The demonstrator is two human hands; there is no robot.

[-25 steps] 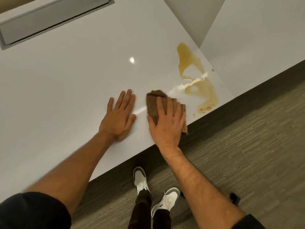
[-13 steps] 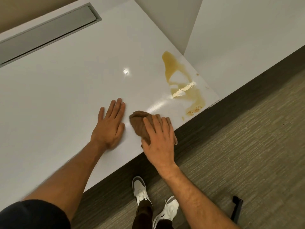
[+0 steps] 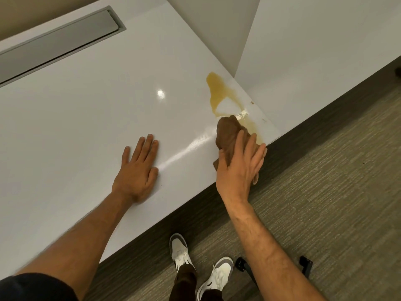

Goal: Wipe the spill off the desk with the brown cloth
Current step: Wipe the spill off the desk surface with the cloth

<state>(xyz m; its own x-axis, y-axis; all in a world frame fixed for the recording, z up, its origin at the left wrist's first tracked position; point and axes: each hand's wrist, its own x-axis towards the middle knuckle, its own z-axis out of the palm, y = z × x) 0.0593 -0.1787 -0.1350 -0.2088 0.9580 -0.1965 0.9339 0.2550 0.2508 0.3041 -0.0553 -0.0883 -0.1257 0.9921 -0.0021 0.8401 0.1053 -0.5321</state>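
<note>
Right hand (image 3: 239, 168): pressed flat, fingers straight, on the brown cloth (image 3: 229, 133).
Cloth: sat over the yellow spill's (image 3: 218, 89) near end, at the desk (image 3: 86, 105) edge.
Left hand (image 3: 136, 170): lay flat, fingers straight, on the desk.

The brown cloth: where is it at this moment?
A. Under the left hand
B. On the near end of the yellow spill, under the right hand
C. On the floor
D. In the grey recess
B: the right hand presses the brown cloth onto the near end of the yellow spill.
</note>
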